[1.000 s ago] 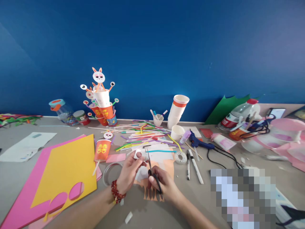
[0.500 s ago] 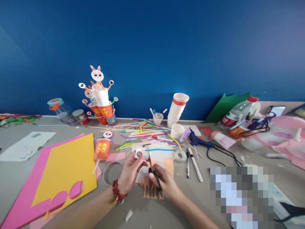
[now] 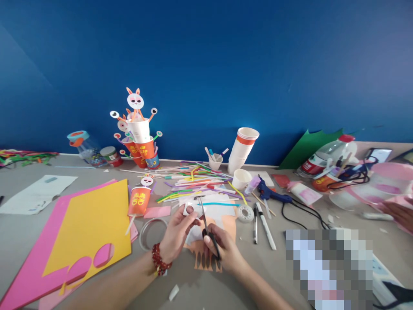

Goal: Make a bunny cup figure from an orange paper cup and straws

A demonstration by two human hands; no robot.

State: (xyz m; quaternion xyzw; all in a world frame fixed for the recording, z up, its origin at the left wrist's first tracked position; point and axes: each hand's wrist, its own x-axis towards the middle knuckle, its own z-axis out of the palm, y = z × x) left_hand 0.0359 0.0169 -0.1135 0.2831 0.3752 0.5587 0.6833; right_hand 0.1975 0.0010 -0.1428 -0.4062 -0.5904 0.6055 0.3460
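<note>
In my left hand [image 3: 180,224] is a small piece of white paper [image 3: 188,206], pinched between thumb and fingers. My right hand [image 3: 222,245] is closed around the black-handled scissors [image 3: 211,243], whose blades point away from me. Those blades stand upright in the view at the right edge of the white paper; whether they touch it I cannot tell. Beneath both hands lie orange paper [image 3: 229,228] with cut-out slots at its near end and white sheets on top. A clear ring of tape [image 3: 145,234] rests left of my left hand, and a white tape roll [image 3: 245,213] lies beyond my right.
Yellow card [image 3: 93,224] over pink card lies at left. An orange paper cup [image 3: 139,201] with a rabbit face stands near it. Several coloured sticks spread behind my hands. Pens [image 3: 266,226] and a blue glue gun [image 3: 272,193] are at right. Another person's hand [image 3: 400,213] shows at the right edge.
The view has shifted slightly. Another person's hand has come into sight at the right edge. My hands hold nearly the same pose with the paper and scissors.
</note>
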